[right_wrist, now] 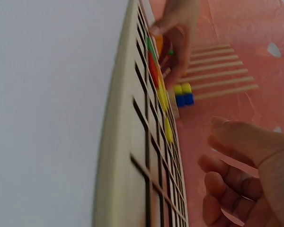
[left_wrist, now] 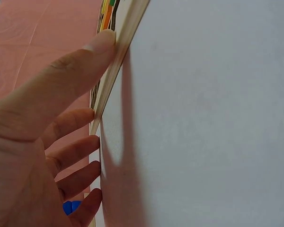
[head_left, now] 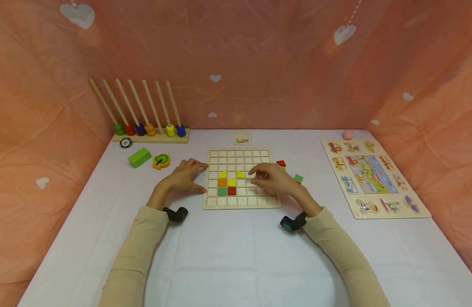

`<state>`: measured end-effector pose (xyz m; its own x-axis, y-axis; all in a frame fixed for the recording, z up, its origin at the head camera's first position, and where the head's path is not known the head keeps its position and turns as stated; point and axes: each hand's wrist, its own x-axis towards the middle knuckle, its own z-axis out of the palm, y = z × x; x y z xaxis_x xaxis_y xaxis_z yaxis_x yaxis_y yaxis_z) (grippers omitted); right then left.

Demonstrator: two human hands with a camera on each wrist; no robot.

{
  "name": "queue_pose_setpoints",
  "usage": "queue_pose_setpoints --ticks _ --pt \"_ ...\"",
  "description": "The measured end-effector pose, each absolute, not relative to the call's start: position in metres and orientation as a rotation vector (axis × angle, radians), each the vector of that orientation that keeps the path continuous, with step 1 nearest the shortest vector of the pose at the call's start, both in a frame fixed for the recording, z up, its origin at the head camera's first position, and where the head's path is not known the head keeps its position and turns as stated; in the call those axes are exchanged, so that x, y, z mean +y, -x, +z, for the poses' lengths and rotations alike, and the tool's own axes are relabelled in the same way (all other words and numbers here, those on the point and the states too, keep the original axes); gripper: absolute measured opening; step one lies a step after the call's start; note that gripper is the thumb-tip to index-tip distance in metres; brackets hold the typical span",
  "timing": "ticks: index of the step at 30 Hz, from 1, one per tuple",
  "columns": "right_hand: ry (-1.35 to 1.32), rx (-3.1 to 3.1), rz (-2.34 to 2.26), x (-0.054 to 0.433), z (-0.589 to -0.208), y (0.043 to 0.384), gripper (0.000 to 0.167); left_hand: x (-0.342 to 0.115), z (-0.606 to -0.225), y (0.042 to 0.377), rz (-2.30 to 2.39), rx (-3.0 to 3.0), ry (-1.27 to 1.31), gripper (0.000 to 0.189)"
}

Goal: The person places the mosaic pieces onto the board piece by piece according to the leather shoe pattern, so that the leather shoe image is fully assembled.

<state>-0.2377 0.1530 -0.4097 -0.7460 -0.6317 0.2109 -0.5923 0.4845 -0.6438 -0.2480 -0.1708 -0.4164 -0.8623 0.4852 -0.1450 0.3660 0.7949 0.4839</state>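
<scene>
Now your relaxed left hand touches the board's left edge; your empty, loose right hand hovers above.

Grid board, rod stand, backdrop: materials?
Grid board: likely matte wood or plywood; pale tan, fine lines along its edge.
Rod stand: probably wood, seemingly unpainted; pale tan, dull surface.
Backdrop: fabric or plastic sheeting, slightly glossy; creases and soft highlights show, can't tell which.
</scene>
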Motion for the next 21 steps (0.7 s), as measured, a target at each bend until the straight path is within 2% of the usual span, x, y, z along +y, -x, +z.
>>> queue_pose_setpoints --ticks 13,21 --pt "0.838 2.801 -1.015 0.221 -0.404 0.231 0.017 -0.172 -0.417 0.248 0.628 2.75 -0.702 0.082" --pt "0.735 2.846 -0.888 0.242 -0.413 0.223 0.026 -0.171 -0.417 0.249 0.634 2.745 -0.699 0.082"
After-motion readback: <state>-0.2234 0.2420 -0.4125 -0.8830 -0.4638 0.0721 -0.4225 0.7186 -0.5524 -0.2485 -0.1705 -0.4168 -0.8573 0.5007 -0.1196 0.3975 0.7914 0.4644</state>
